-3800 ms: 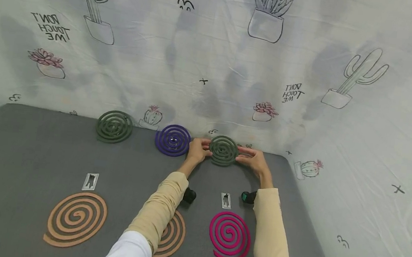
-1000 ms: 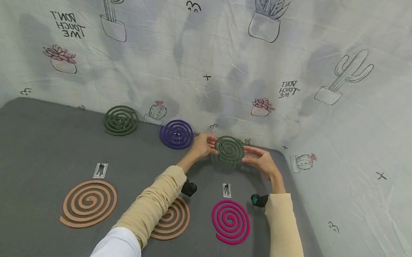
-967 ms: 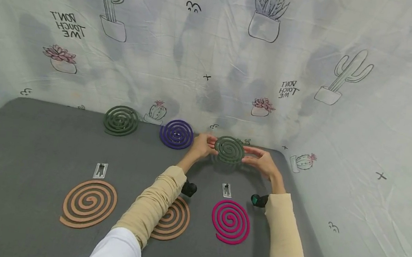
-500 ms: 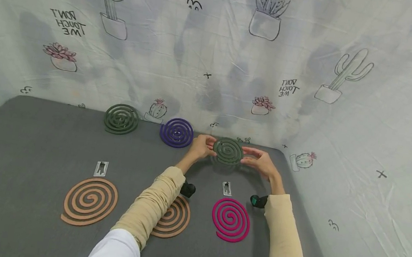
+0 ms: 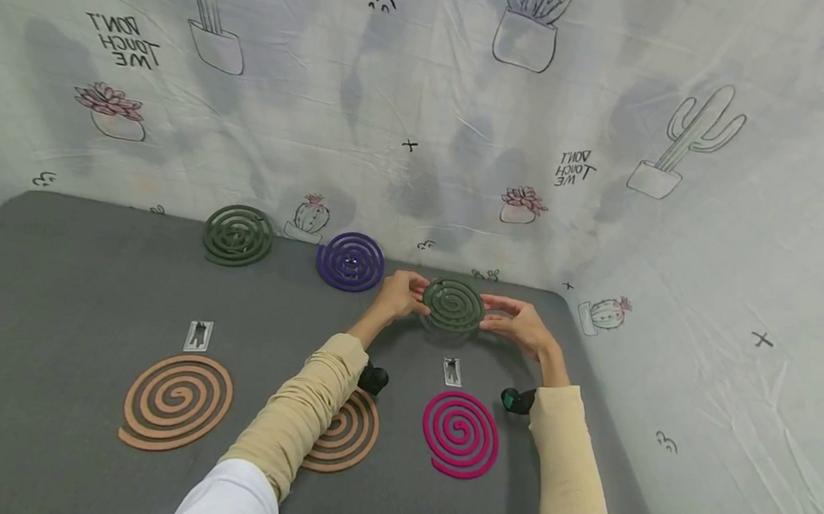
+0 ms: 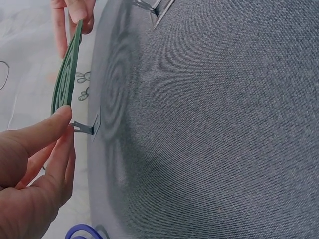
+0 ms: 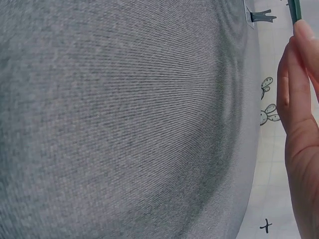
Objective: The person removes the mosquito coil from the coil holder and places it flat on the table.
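Note:
Both hands hold a green mosquito coil raised over the far right part of the grey surface, its shadow beneath it. My left hand pinches the coil's left edge between thumb and fingers. Opposite it, my right hand pinches the right edge. In the left wrist view the coil is seen nearly edge-on, with a small metal coil stand on the surface below. The right wrist view shows only the coil's tip at the thumb, and the upright prongs of the stand.
A purple coil and another green coil sit along the back edge. Nearer lie a pink coil, an orange coil and a second orange coil partly under my left arm. Two metal stands lie flat. A patterned cloth wall rises behind.
The held green coil has come slightly away from the back wall and looks flatter than in the oldest frame. Both hands keep their pinch. The head view has shifted a little.

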A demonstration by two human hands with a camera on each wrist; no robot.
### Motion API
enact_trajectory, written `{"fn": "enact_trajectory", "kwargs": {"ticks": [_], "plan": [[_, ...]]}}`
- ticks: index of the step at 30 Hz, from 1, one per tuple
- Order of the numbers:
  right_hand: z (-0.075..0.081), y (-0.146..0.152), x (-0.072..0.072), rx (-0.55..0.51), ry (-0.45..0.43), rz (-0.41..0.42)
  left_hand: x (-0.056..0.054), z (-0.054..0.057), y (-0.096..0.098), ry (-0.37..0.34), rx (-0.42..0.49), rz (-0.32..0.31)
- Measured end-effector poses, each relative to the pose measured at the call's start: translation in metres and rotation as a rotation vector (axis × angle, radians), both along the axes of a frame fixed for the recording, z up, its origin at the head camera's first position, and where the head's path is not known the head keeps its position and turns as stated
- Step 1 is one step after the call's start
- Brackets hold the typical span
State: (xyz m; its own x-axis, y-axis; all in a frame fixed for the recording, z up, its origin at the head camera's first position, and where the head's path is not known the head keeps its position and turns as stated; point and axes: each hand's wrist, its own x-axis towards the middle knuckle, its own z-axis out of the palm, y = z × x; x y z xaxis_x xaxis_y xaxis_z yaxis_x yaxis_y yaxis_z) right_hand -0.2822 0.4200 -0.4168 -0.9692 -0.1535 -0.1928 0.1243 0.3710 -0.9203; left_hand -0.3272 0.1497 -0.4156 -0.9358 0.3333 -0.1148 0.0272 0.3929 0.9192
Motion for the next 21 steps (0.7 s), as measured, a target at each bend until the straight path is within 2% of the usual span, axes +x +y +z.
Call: {"fn": "enact_trajectory", "kwargs": {"ticks": [6, 15, 21], "plan": [[-0.001, 0.000, 0.001, 0.003, 0.005, 0.021, -0.001, -0.002, 0.002, -0.007, -0.018, -0.004], [-0.006, 0.003, 0.006, 0.023, -0.012, 0.010, 0.001, -0.004, 0.004, -0.008, -0.027, -0.016], [-0.009, 0.005, 0.010, -0.006, 0.019, 0.027, 0.005, -0.004, 0.005, -0.021, -0.036, -0.014]]}}
